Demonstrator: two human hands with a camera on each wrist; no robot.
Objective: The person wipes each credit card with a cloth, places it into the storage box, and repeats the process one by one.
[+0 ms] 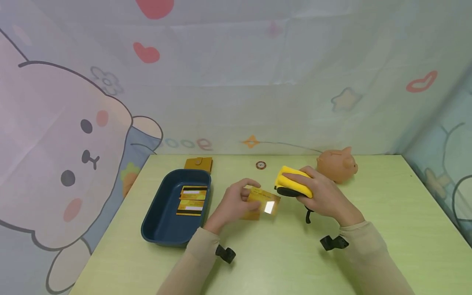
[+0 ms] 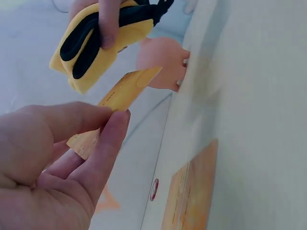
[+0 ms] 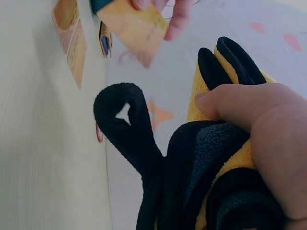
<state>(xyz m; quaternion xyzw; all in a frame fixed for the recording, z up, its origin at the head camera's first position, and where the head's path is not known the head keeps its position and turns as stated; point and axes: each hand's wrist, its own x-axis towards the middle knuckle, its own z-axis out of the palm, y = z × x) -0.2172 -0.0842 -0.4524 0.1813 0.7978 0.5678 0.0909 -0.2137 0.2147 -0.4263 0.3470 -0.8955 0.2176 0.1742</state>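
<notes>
My left hand point(image 1: 236, 200) pinches a gold bank card point(image 1: 266, 199) between thumb and fingers, holding it tilted above the table. Light glares off the card's face in the head view. To its right, my right hand point(image 1: 324, 194) grips a folded yellow and black cloth point(image 1: 295, 181), whose black loop point(image 3: 125, 103) hangs out. Cloth and card are apart, with the cloth at the card's upper right. Below the left hand, two more gold cards point(image 2: 194, 189) lie side by side on the table, partly hidden in the head view.
A dark blue tray point(image 1: 156, 213) at the left holds two gold cards point(image 1: 191, 200) with black stripes. Behind it lies a tan wallet point(image 1: 198, 164). A small round chip point(image 1: 261, 165) is at the back, and a piggy bank point(image 1: 335, 165) stands back right.
</notes>
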